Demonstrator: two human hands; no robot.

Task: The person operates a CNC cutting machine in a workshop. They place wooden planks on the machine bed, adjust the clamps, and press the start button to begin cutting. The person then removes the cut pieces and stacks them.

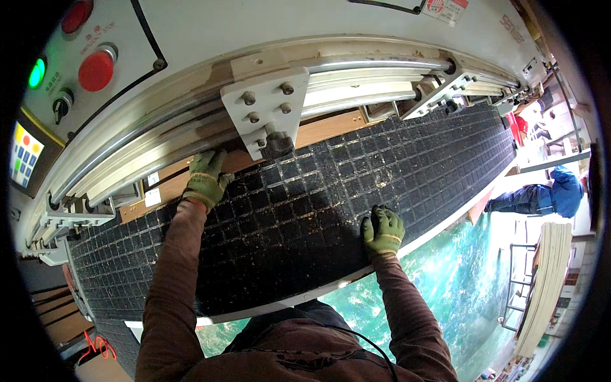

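Note:
My left hand (207,180), in a green glove, reaches to a brown wooden board (331,127) lying under the machine's rails. Its fingers are stretched out over the board's near edge, and the rail partly shades the fingertips. My right hand (384,232), gloved in green with dark fingertips, rests near the close edge of the black gridded bed (280,235). Its fingers are slightly bent and apart, with nothing seen in them. A pale metal bracket (264,105) with bolts and a black knob (278,145) stands just right of my left hand.
A control panel with a red push button (97,70) and a lit green button (37,73) is at upper left. Metal rails (375,65) span the bed. A person in blue (547,194) stands at far right, near stacked pale boards (544,286). The floor (439,286) is green.

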